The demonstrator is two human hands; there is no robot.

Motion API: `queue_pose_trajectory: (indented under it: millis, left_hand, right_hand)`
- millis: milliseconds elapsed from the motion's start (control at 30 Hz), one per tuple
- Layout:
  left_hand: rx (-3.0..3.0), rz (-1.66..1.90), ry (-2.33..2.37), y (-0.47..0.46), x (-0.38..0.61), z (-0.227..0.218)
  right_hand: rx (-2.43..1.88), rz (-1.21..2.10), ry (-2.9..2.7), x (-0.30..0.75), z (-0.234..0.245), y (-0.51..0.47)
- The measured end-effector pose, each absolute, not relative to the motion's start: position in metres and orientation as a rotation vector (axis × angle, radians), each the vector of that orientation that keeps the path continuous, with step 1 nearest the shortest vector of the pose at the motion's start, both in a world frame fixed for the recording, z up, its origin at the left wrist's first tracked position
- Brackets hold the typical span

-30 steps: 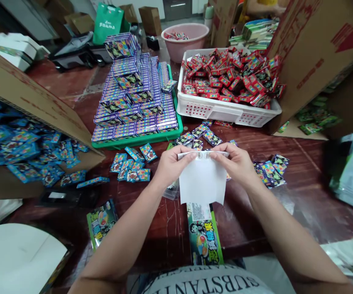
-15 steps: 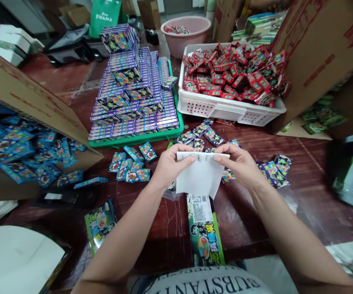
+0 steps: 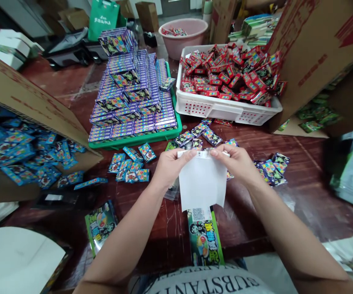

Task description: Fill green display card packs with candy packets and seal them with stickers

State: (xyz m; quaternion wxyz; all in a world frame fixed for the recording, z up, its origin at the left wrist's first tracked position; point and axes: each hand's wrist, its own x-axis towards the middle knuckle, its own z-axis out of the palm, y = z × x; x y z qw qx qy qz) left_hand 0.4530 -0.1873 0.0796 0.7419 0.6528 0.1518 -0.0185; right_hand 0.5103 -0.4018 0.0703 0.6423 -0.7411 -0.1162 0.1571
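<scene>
A white sheet of paper (image 3: 203, 179) hangs between my two hands, its top edge folded over. My left hand (image 3: 170, 168) pinches the upper left corner between thumb and fingers. At the upper right, my right hand (image 3: 236, 162) grips the same fold. Below the sheet lies a flat green and black candy package (image 3: 205, 241) with a white label (image 3: 198, 214), its upper end covered by the paper. Several small purple packets (image 3: 211, 136) lie just beyond my hands, and more purple packets (image 3: 272, 170) are right of my right hand.
Purple boxes are stacked in a green tray (image 3: 133, 141). Red boxes fill a white crate (image 3: 209, 111). Blue packets (image 3: 137, 174) lie left of my hands, near a cardboard box (image 3: 38, 104). Another green package (image 3: 100, 224) is by my left forearm. A pink basin (image 3: 182, 43) stands behind.
The paper's folded strip has turned over further, and its lower edge hangs lower, covering more of the package's label. Both hands keep their hold on the sheet.
</scene>
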Motion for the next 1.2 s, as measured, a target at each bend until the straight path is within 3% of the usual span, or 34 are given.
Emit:
queue_pose_trajectory:
  millis: [367,567,667,767,1000,1200]
  left_hand:
    - [1.277,0.071,0.329,-0.183,0.453,0.065]
    - [1.351,0.087,0.365,-0.177,0.465,0.060]
    - [1.384,0.071,0.302,-0.175,0.477,0.057]
    - [1.416,0.010,0.249,-0.181,0.489,0.054]
    - [1.477,-0.055,0.209,-0.198,0.506,0.053]
    - [1.503,-0.068,0.221,-0.196,0.509,0.052]
  right_hand:
    - [-1.517,0.300,-0.142,0.508,0.061,-0.408]
    - [-1.395,0.570,0.097,0.496,0.029,-0.411]
    - [-1.587,0.391,0.136,0.501,0.019,-0.434]
    - [-1.799,0.208,0.000,0.517,0.035,-0.457]
    - [-2.011,0.183,-0.657,0.554,0.094,-0.466]
    - [-1.942,0.067,-0.550,0.564,0.094,-0.455]
